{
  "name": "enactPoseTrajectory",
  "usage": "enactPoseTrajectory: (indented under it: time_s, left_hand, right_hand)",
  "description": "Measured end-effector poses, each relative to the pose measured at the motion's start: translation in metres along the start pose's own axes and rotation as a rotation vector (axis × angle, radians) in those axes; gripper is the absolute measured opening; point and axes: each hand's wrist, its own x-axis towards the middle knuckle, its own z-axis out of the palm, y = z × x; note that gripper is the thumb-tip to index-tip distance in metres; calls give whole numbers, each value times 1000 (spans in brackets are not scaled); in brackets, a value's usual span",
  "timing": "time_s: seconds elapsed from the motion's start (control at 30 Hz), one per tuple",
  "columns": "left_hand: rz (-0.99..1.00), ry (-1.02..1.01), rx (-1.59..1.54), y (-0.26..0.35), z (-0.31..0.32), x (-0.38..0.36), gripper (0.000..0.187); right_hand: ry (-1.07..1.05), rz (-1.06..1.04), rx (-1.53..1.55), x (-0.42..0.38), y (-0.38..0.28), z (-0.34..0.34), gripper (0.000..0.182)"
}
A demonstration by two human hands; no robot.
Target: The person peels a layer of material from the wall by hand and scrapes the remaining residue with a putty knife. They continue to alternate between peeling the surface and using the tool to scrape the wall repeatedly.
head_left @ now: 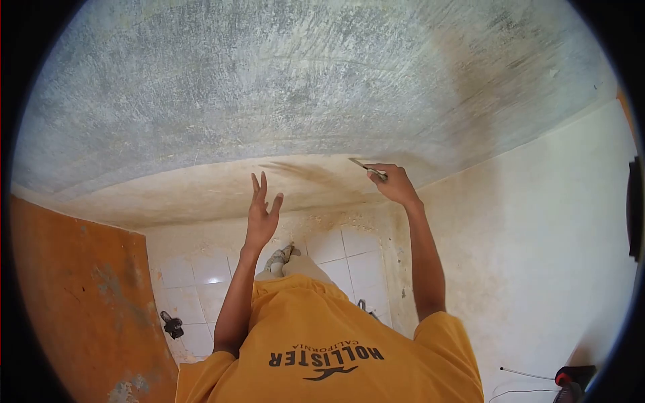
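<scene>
My right hand (pixel 398 185) grips a scraper (pixel 357 162) with a thin flat blade. The blade's edge lies right at the wall, near the border between its rough grey upper area (pixel 282 87) and the cream band (pixel 188 191) beneath. To the left, my left hand (pixel 263 216) is raised in front of the cream band, fingers spread and holding nothing. Shadows of the hand and tool fall across the wall between them.
A patchy orange wall (pixel 74 282) stands at the left, a stained white wall (pixel 531 235) at the right. Below is a white tiled floor (pixel 201 275) with debris along its edge. A dark object (pixel 173 325) lies there. A red and black item (pixel 568 376) sits lower right.
</scene>
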Motion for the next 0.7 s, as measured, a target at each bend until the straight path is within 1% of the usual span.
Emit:
enactPoseTrajectory:
  time_s: [0.1,0.2,0.3,0.4,0.5,0.6,0.7]
  left_hand:
    - [16,-19,1,-1,-2,-10,68]
    - [-16,-28,11,-11,-2,-20,68]
    - [-61,-41,-16,-33,1,-29,67]
    - [-170,-54,-27,-36,10,-36,66]
    - [-191,-73,29,-35,20,-37,66]
    - [-175,-45,-32,-35,23,-40,65]
    - [-242,-63,-63,-38,28,-37,64]
  right_hand:
    - [50,27,101,-11,-7,-18,31]
    - [108,62,122,-16,8,-32,31]
    - [59,15,173,-4,27,-31,30]
    - [-136,106,-124,13,-4,3,31]
    - [-37,42,39,0,-4,15,33]
    - [146,-63,205,-17,16,3,34]
    - [118,2,212,-18,28,-14,35]
